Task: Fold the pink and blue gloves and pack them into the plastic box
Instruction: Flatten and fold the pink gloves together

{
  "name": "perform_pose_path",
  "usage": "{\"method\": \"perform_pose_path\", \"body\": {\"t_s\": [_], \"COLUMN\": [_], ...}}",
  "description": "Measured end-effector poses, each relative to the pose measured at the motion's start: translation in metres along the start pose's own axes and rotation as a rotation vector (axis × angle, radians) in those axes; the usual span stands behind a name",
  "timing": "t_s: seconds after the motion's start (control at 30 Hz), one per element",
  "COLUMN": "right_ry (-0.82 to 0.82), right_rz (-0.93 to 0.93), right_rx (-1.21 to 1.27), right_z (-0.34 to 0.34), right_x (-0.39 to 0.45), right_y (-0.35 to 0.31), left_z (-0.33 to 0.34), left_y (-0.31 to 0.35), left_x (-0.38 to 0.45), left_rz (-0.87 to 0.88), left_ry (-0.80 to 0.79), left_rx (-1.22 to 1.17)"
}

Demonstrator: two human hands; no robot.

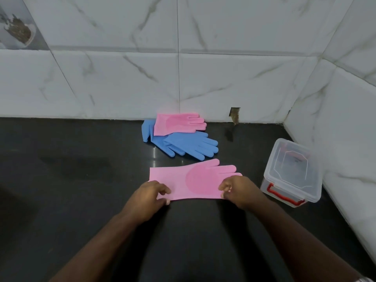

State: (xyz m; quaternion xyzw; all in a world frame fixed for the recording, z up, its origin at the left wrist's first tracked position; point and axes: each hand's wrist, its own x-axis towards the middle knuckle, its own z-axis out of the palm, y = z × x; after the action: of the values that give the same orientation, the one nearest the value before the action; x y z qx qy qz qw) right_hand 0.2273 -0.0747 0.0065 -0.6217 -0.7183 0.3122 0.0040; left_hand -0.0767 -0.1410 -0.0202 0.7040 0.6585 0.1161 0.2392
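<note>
A pink glove lies flat on the black counter, cuff to the left, fingers to the right. My left hand pinches its near edge at the cuff end. My right hand pinches the near edge at the finger end. Behind it, by the wall, a second pink glove rests on top of two blue gloves. The clear plastic box with a red clasp stands at the right, its lid on.
The black counter runs back to a white marble-tiled wall, which turns a corner at the right behind the box. A chipped hole shows at the wall's base.
</note>
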Motion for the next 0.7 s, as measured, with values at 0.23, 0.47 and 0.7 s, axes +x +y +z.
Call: {"method": "perform_pose_path", "body": {"t_s": [0.23, 0.47, 0.7], "right_ry": [0.09, 0.138, 0.218], "right_rz": [-0.106, -0.152, -0.228], "right_rx": [-0.315, -0.343, -0.251], "right_z": [0.013, 0.023, 0.042], "right_x": [-0.013, -0.041, -0.077], "right_y": [0.004, 0.01, 0.019], "left_z": [0.006, 0.008, 0.016], "left_y": [-0.007, -0.014, -0.017], "left_x": [-0.002, -0.023, -0.058], "left_rz": [0.088, 0.115, 0.127], "left_ry": [0.115, 0.124, 0.162], "left_rx": [0.134, 0.07, 0.049]}}
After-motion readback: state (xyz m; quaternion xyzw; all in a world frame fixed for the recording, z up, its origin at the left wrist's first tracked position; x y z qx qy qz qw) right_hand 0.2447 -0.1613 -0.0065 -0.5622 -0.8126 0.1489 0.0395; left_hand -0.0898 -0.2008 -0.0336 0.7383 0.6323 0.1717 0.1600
